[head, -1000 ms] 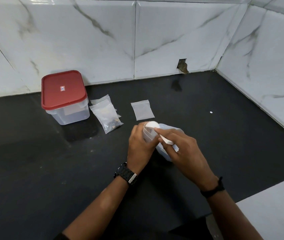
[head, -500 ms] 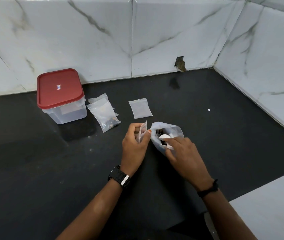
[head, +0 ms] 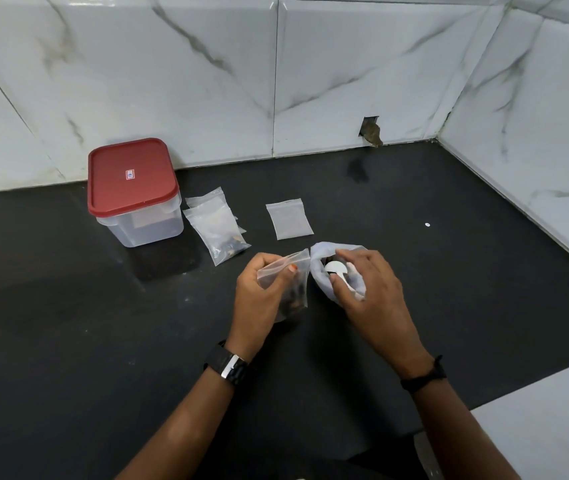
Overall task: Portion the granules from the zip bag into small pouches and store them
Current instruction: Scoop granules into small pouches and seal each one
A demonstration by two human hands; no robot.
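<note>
Could spill dark granules onto the black countertop [head: 68, 341] — small clear plastic pouch [head: 288, 284] held slack and tilted, its mouth only partly spread, so a loaded white plastic spoon [head: 336, 270] may miss it. Could also tip the crumpled translucent zip bag [head: 331, 261], propped open only by the scooping hand.

Left hand [head: 262, 299] curled, thumb and fingers pinching the pouch near its top, just beside the bag. Right hand [head: 369, 292] arched over the bag mouth, fingertips gripping the spoon handle — bowl down inside. Filled pouches [head: 217, 230] beside the red-lidded clear tub [head: 134, 192].
</note>
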